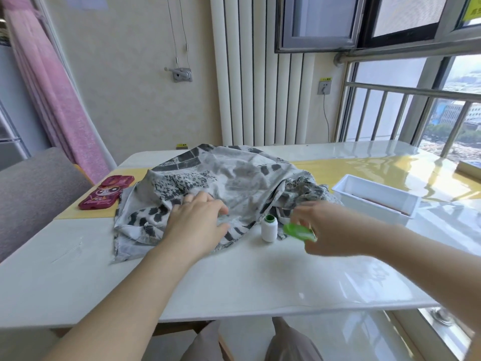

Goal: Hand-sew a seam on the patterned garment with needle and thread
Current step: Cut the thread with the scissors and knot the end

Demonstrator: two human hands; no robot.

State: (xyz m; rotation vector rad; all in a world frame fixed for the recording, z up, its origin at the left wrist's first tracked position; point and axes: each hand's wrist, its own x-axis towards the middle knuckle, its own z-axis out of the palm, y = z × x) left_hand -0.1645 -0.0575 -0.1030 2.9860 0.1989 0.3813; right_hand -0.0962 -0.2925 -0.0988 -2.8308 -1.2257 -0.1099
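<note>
Here, I see both arms reach out over the white bench [234, 282]. The left arm comes in from low on the left and points to the middle. The left hand [200, 220] lies palm down on the patterned garment [234, 183], with its fingers loose and nearly straight, gripping nothing. The garment is a grey and white heap in the middle of the bench, and its near part is under that hand. The right arm comes in from the right side. The right hand [335, 227] is a bit blurred, but its fingers curl round a small green thing [299, 231]. I cannot tell what the green thing is. A spool of white thread [269, 228] with a green top stands upright between the two hands, just beside the garment. A red phone case [106, 192] lies left of the garment, and a white tray [374, 198] sits to its right.
</note>
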